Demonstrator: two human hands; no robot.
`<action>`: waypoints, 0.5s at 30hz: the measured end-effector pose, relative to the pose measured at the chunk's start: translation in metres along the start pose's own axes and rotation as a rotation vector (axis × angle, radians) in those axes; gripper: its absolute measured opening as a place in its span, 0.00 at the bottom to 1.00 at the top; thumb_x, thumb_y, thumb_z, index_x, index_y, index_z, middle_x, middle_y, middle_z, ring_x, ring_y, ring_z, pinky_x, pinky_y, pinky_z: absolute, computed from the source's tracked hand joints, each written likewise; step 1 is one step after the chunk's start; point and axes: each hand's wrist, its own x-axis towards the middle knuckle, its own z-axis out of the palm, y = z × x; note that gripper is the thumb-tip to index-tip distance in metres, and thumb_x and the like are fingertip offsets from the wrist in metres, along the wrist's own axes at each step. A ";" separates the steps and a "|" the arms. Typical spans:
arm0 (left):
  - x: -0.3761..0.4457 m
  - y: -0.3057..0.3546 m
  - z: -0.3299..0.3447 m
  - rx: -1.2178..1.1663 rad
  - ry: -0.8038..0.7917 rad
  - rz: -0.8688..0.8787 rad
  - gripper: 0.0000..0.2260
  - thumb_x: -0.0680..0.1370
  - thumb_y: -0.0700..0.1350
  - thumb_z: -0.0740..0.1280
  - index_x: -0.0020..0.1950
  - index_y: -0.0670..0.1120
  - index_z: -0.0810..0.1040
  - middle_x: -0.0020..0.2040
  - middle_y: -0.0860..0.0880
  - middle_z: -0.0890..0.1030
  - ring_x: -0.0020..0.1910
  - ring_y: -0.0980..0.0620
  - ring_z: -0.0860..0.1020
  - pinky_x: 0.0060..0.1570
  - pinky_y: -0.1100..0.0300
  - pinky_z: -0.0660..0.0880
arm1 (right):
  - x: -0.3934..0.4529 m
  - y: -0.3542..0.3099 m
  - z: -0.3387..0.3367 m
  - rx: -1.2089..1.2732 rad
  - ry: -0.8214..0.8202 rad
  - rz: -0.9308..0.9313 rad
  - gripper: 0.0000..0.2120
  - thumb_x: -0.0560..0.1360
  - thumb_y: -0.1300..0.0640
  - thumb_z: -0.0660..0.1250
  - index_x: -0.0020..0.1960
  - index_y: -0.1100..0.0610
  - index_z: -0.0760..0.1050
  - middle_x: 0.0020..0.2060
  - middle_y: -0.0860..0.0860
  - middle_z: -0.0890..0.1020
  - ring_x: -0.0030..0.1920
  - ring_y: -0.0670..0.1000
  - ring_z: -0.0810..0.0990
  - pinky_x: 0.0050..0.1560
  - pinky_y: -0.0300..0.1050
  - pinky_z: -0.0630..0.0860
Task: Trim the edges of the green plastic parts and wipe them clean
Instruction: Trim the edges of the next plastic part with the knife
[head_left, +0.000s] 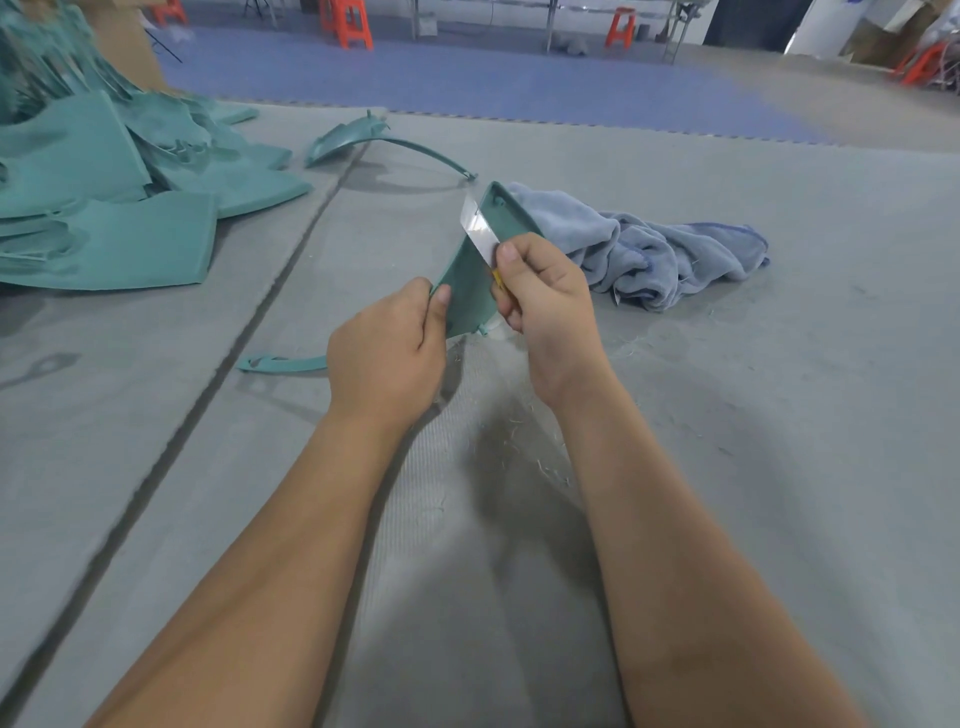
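Note:
My left hand (392, 345) grips the lower left corner of a green plastic part (470, 291) and holds it upright above the grey mat. My right hand (545, 293) grips a utility knife with a yellow body. Its silver blade (479, 228) lies against the part's upper edge. A thin arm of the same part (280, 364) sticks out to the left below my left hand. A blue-grey cloth (654, 249) lies crumpled on the mat just behind and to the right of my right hand.
A heap of green plastic parts (104, 208) fills the left side of the mat. One more curved green part (358, 140) lies alone beyond my hands. Fine plastic shavings (524, 441) are scattered between my forearms. Orange stools (353, 23) stand far back.

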 end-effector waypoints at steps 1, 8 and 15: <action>0.000 0.000 0.000 -0.008 0.002 -0.008 0.17 0.81 0.55 0.49 0.36 0.47 0.60 0.27 0.55 0.62 0.27 0.50 0.61 0.27 0.58 0.50 | -0.001 -0.001 -0.001 0.008 -0.018 -0.001 0.15 0.81 0.63 0.59 0.36 0.56 0.69 0.26 0.45 0.67 0.28 0.42 0.64 0.30 0.30 0.63; 0.000 0.000 0.001 -0.021 0.016 -0.029 0.16 0.81 0.54 0.51 0.38 0.47 0.63 0.29 0.55 0.63 0.31 0.47 0.63 0.28 0.54 0.50 | -0.005 -0.002 0.008 -0.178 -0.085 0.012 0.16 0.80 0.66 0.61 0.34 0.56 0.72 0.23 0.40 0.69 0.29 0.41 0.65 0.33 0.33 0.64; 0.000 0.000 0.000 -0.011 0.025 -0.025 0.17 0.80 0.55 0.50 0.37 0.46 0.64 0.31 0.51 0.68 0.31 0.46 0.64 0.30 0.55 0.52 | -0.004 -0.003 0.010 -0.210 -0.037 0.008 0.15 0.79 0.65 0.62 0.34 0.57 0.72 0.23 0.40 0.68 0.29 0.43 0.65 0.35 0.36 0.63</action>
